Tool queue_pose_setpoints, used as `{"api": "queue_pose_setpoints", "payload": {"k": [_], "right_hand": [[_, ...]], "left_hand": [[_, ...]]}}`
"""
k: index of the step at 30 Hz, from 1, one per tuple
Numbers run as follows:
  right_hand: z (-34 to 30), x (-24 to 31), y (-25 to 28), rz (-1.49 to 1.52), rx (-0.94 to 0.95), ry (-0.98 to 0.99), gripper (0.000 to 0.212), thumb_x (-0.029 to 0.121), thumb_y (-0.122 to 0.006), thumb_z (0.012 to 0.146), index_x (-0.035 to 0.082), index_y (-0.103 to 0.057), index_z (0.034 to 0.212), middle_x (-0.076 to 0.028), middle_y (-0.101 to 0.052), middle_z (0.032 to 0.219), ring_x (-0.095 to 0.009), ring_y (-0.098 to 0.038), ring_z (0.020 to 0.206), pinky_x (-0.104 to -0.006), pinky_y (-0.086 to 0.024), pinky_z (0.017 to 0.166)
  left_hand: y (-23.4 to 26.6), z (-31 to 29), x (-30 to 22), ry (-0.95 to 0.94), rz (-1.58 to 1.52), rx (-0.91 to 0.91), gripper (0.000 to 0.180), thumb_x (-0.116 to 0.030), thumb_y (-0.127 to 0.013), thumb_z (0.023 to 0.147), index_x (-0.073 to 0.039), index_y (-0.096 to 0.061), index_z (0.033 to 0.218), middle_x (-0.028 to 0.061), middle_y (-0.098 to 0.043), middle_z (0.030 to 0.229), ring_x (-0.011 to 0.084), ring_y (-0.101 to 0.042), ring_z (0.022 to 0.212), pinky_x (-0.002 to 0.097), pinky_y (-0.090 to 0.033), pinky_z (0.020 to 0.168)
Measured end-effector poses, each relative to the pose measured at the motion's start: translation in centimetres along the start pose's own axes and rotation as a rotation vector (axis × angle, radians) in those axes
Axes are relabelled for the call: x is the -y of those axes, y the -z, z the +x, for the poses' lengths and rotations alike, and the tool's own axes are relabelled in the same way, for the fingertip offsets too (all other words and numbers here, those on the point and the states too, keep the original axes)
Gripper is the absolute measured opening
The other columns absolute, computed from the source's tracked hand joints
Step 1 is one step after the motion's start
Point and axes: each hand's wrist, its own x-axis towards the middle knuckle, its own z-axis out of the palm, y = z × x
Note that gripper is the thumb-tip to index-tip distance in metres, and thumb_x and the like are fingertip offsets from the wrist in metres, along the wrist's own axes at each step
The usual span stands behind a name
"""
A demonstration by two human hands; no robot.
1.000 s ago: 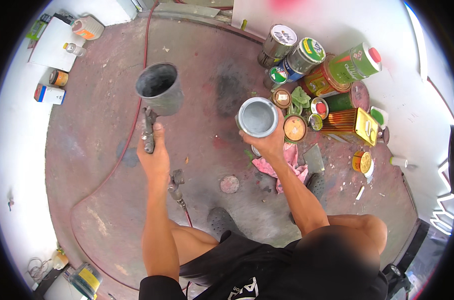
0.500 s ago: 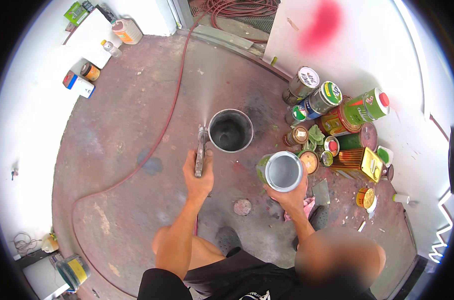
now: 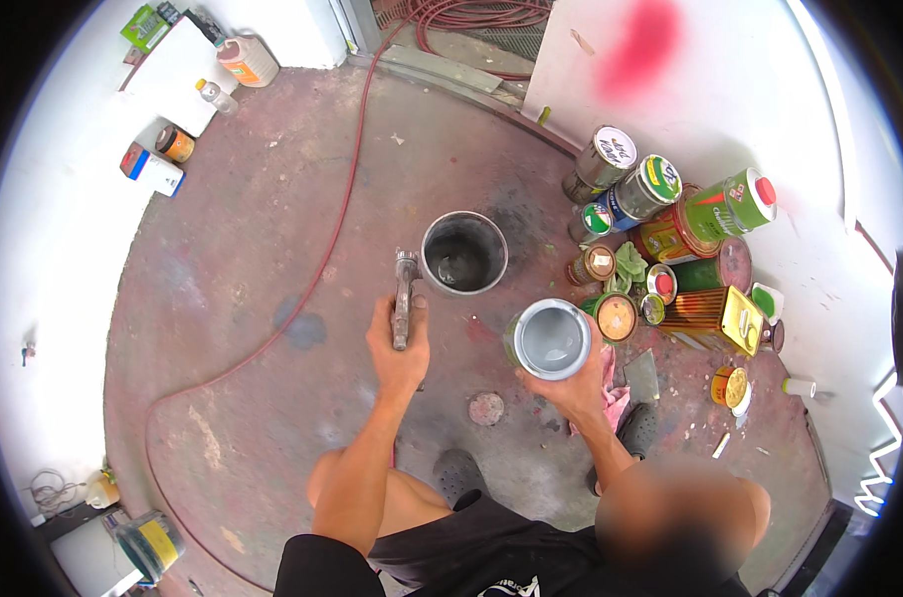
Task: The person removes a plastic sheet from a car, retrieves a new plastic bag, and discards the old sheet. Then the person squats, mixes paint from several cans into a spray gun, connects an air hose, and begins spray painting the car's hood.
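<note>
A metal spray gun (image 3: 403, 303) is gripped in my left hand (image 3: 399, 348), its head pointing away from me. Against the right side of that head sits a round, open metal cup (image 3: 463, 253) with dark grey liquid inside; it looks joined to the gun, though the joint is hard to make out. My right hand (image 3: 576, 388) is wrapped round an open can (image 3: 553, 339) with a pale grey rim and grey inside. This can is held above the floor, to the right of the cup and nearer to me.
Paint cans and tins, among them a green can (image 3: 732, 209) and a yellow-topped tin (image 3: 742, 321), crowd the floor at right. A pink cloth (image 3: 614, 393) lies by my right foot. A red hose (image 3: 337, 234) crosses the floor at left. A round lid (image 3: 486, 409) lies between my feet.
The pale mist that sprayed forward from the gun's head has gone. The can in my right hand has shifted slightly left. My left hand still grips the gun.
</note>
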Motion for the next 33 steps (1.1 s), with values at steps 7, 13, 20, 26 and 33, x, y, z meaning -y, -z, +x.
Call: {"api": "queue_pose_setpoints", "payload": {"k": [7,13,20,26,33], "right_hand": [[-0.2,1.2,0.5,0.181,0.124,0.0,0.113,0.025,-0.102,0.063,-0.002,-0.039,0.153,-0.016,-0.062,0.139,-0.027,-0.063,0.131,-0.0412,-0.049,0.113],[1.3,1.1,0.6,0.056,0.05,0.016,0.115,0.027,-0.102,0.063,-0.001,-0.038,0.153,-0.016,-0.062,0.14,-0.027,-0.062,0.133,-0.0417,-0.05,0.112],[2.2,2.3,2.2,-0.046,0.117,0.052,0.118,0.028,-0.103,0.061,0.0,-0.037,0.154,-0.015,-0.062,0.141,-0.028,-0.062,0.132,-0.0416,-0.05,0.112],[1.9,2.0,2.0,0.205,0.125,0.014,0.115,0.023,-0.102,0.062,-0.001,-0.037,0.154,-0.014,-0.062,0.141,-0.026,-0.062,0.132,-0.0405,-0.05,0.112],[2.4,2.9,1.9,0.098,0.1,0.019,0.115,0.021,-0.103,0.061,-0.001,-0.037,0.154,-0.013,-0.062,0.141,-0.025,-0.062,0.131,-0.0398,-0.05,0.112]], "left_hand": [[0.1,0.0,-0.3,0.035,0.112,-0.003,0.03,-0.029,-0.075,0.104,-0.001,-0.065,0.097,-0.0016,-0.053,0.073,0.0098,-0.045,0.068,0.0317,-0.041,0.062],[0.4,0.8,-0.7,-0.145,0.024,-0.015,0.03,-0.027,-0.074,0.105,-0.002,-0.063,0.092,-0.005,-0.048,0.074,0.0082,-0.041,0.07,0.0311,-0.036,0.062],[0.4,0.0,-0.1,-0.14,0.065,0.009,0.034,-0.027,-0.074,0.105,-0.004,-0.057,0.086,-0.0042,-0.044,0.071,0.0078,-0.04,0.07,0.0313,-0.037,0.062],[0.1,-0.1,0.0,0.003,0.016,0.038,0.029,-0.026,-0.075,0.104,-0.004,-0.061,0.092,-0.0024,-0.051,0.072,0.0074,-0.043,0.069,0.0305,-0.038,0.061],[-0.6,-0.3,-0.1,0.019,-0.098,0.075,0.028,-0.025,-0.075,0.103,-0.004,-0.06,0.093,-0.0033,-0.051,0.073,0.0067,-0.043,0.069,0.0294,-0.038,0.061]]}}
